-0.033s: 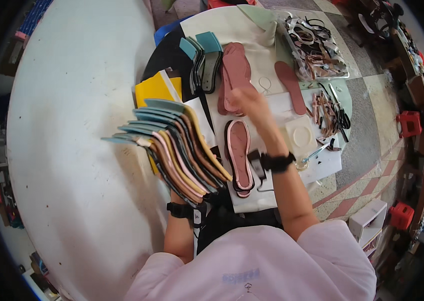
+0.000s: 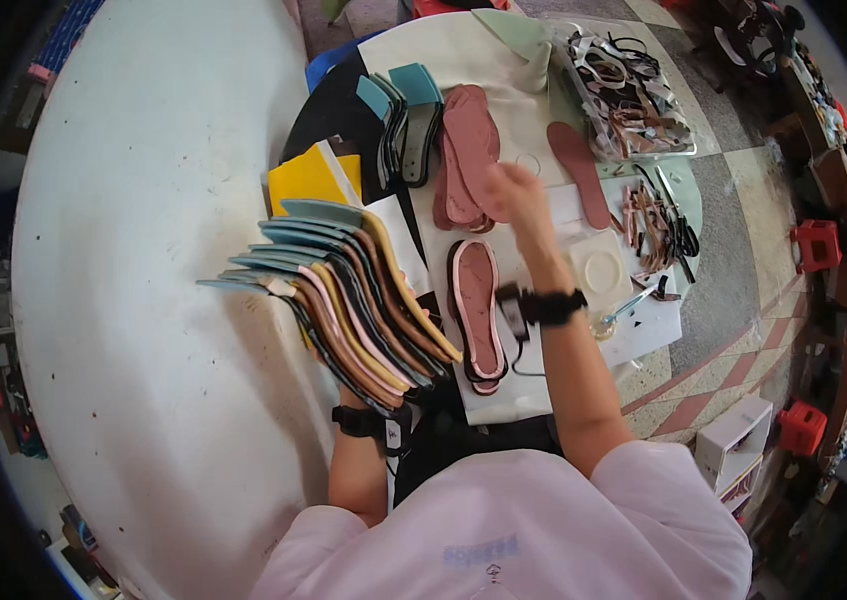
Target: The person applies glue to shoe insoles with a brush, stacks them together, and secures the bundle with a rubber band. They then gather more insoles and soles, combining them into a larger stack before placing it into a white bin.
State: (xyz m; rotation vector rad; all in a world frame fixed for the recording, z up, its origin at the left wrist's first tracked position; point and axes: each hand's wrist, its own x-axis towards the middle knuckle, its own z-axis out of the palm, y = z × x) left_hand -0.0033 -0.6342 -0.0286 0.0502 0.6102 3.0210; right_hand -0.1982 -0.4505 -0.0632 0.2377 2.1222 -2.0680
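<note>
- Bore a fanned stack of curved, multicoloured shoe soles with blue-grey ends on the left hand; could not tell finger spread beneath.
- Held the right hand beside a pile of flat, dusty-red, foot-shaped insoles, with blurred fingers partly curled; could not tell any grip.
- Showed 1 pink-and-black-rimmed, dusty-red-faced sole laid out; seemingly left the stack undone.
- Allowed a narrow strip, crossed by a thin dark cable, between that sole and a pale square plastic container.
- Put the white sheet's near edge just past its heel.
</note>
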